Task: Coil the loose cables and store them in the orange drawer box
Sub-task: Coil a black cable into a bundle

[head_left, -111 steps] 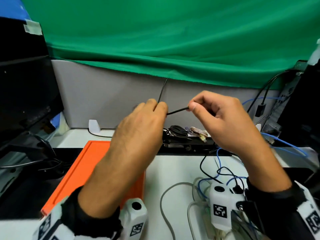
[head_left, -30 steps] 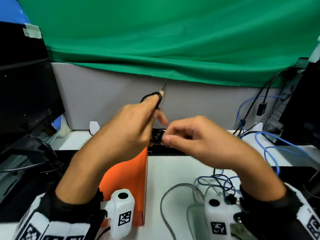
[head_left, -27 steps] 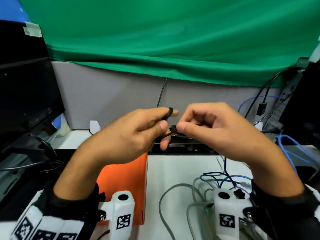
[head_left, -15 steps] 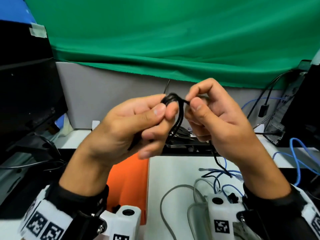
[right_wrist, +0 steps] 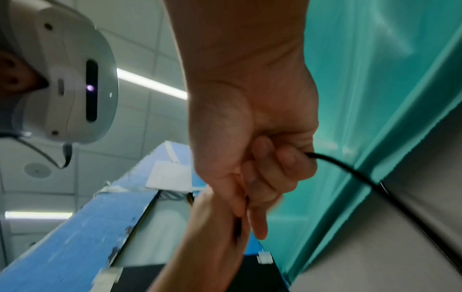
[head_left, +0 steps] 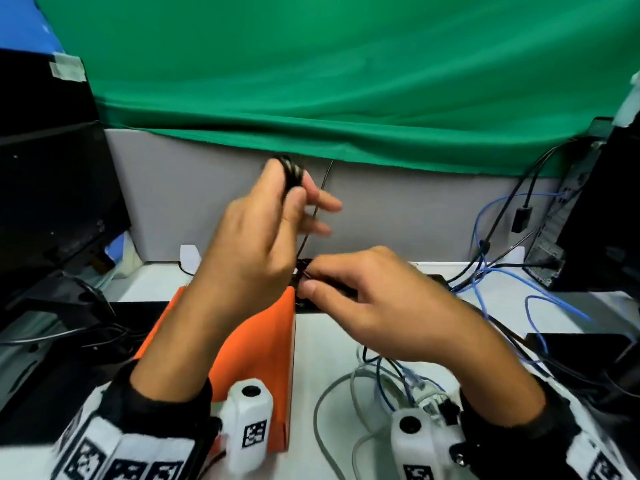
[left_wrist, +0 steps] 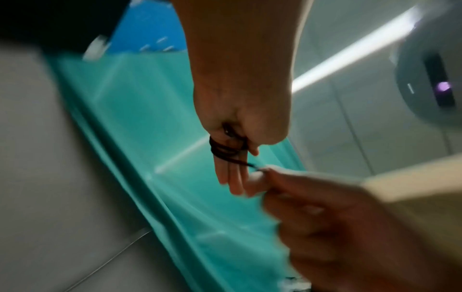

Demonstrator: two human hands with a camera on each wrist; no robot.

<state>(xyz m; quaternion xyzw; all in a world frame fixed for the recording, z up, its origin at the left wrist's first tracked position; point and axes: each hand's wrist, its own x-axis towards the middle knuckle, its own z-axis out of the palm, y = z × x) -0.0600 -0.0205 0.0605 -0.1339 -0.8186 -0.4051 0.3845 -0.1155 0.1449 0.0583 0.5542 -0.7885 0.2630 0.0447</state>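
My left hand is raised in front of the grey partition, with a thin black cable looped in a small coil round its fingers and the thumb pressing on the loops. The left wrist view shows the same black coil wound round the left fingers. Lower down, my right hand pinches the free run of this cable just past the far corner of the orange drawer box. In the right wrist view the cable leaves my curled right fingers towards the right.
Loose grey and blue cables lie tangled on the white table at the front right. More blue and black cables run to dark equipment at the right. A black monitor stands at the left, green cloth behind.
Half a second ago both hands met high up at the coil. Now the right hand has dropped towards the table along the cable, while the left hand stays raised with the loops.
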